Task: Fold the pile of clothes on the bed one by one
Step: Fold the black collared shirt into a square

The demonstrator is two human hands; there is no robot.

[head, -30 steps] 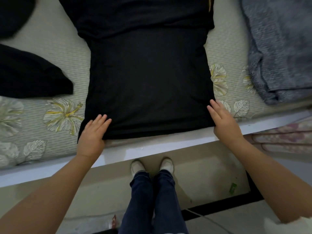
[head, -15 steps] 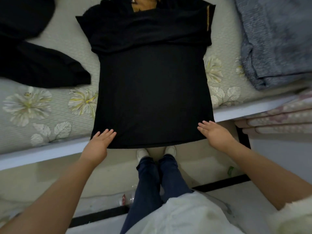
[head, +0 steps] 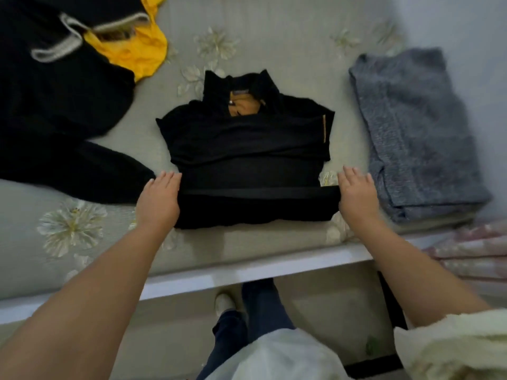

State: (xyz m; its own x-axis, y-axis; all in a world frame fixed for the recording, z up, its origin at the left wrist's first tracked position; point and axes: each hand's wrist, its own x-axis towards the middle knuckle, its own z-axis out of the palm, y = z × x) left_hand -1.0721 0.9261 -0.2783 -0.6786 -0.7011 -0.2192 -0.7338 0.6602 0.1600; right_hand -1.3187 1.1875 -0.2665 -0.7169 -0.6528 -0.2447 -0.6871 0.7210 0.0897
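Left hand [head: 159, 200] and right hand [head: 355, 194] pinch black top's [head: 247, 149] hem corners, fingers flat, folded up on bed [head: 274, 45].

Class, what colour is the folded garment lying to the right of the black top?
Grey, a mottled knit; the head view shows it.

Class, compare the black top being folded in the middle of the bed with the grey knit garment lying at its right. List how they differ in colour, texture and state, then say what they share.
1. The black top is smooth and dark; the grey knit garment is fuzzy and pale.
2. The left hand and right hand hold the black top's hem mid-fold; nobody touches the grey knit garment.
3. The black top's collar and sleeves still show; the grey knit garment is a finished rectangle.

Both lie on the floral bed.
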